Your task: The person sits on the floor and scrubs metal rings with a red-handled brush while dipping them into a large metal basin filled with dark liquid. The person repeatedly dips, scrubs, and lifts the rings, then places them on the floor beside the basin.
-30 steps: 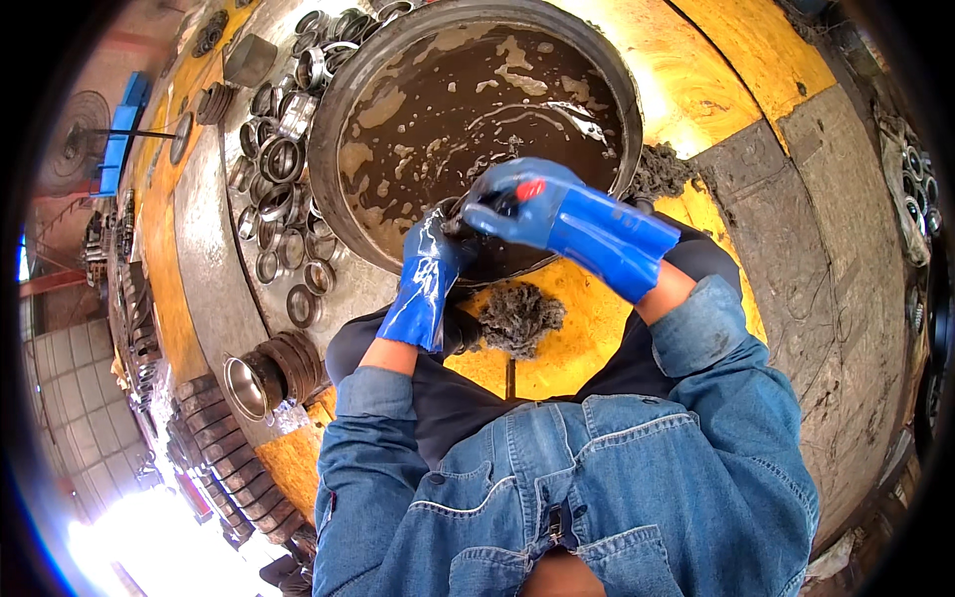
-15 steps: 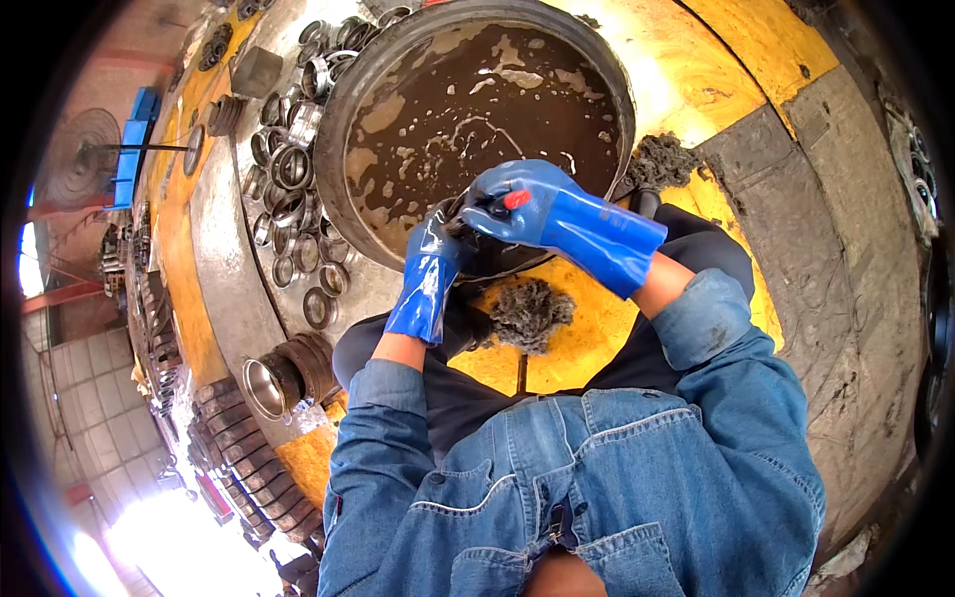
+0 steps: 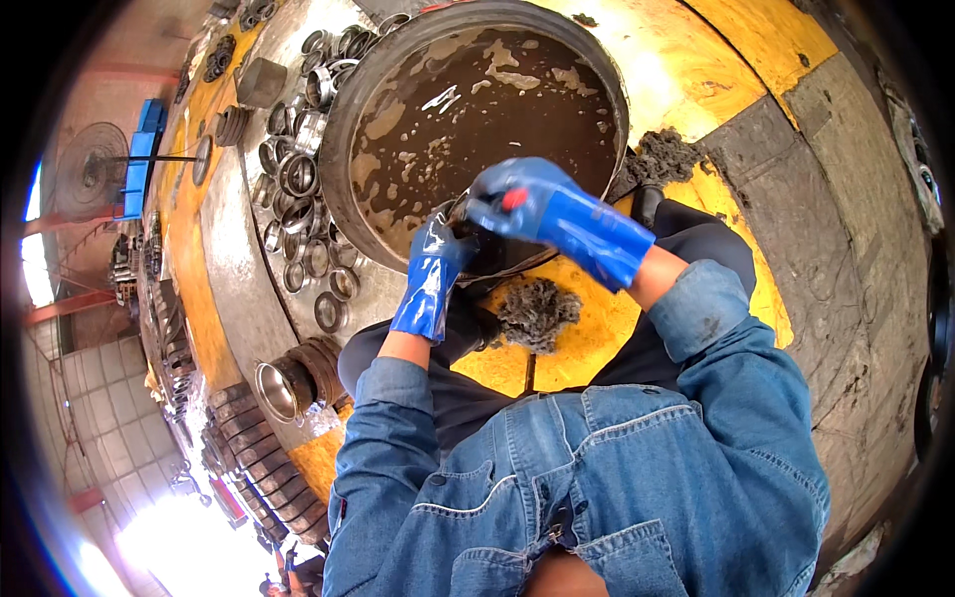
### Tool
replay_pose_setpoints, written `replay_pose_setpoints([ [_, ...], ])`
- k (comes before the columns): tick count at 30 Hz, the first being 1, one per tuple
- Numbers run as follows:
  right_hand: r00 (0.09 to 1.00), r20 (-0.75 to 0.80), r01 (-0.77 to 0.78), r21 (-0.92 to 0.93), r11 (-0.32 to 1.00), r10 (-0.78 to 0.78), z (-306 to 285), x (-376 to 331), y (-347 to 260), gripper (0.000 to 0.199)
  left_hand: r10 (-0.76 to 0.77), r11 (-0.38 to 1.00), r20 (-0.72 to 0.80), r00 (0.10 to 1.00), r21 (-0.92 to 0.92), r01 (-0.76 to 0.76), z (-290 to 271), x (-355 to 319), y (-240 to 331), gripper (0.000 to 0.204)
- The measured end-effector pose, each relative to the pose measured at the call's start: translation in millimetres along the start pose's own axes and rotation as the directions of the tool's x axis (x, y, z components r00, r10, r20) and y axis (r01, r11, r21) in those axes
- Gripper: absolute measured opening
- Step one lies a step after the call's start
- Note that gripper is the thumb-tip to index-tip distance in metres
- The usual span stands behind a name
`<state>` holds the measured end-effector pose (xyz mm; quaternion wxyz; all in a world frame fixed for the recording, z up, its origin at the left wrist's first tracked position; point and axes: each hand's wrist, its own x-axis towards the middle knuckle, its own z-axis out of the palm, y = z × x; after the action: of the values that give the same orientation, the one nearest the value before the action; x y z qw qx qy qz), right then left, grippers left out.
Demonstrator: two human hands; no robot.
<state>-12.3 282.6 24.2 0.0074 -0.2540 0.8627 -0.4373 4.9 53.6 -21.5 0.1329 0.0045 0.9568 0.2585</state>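
Head: glossy gloves (image 3: 523, 202), round basin (image 3: 336, 164)

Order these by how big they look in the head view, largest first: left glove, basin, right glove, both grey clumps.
Basin
Right glove
Left glove
Nearer clump and farther clump: too alike to rank safely

No readable text

No words, numbers or signs can be made out. The right glove (image 3: 537, 204) bears a red patch (image 3: 514, 198) on its back, without legible lettering, and faint dark marks on its cuff (image 3: 605, 239), too small to read. A small dark tab (image 3: 342, 508) at the jacket's (image 3: 587, 468) left edge is equally illegible.
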Motion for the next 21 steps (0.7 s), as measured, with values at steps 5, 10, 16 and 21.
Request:
replay_pose_setpoints([
  [5,0.855,-0.047,-0.503,0.164,0.848,0.517,-6,0,69,0.045,-0.036,0.983,0.066,0.997,0.184,0.024,-19,-3,43,0.077],
  [10,0.797,-0.04,-0.604,-0.042,0.796,0.603,-2,1,52,0.044,-0.158,0.837,0.082,0.984,0.54,0.089,-17,19,103,0.065],
  [16,0.848,-0.037,-0.498,-0.398,0.771,0.529,4,0,89,0.035,-0.035,0.897,0.061,0.998,0.443,0.004,-14,25,98,0.049],
  [21,0.805,-0.092,-0.589,-0.012,0.808,0.586,-27,15,48,0.047,-0.003,0.993,-0.119,0.993,0.116,0.017,-8,-17,29,0.048],
])
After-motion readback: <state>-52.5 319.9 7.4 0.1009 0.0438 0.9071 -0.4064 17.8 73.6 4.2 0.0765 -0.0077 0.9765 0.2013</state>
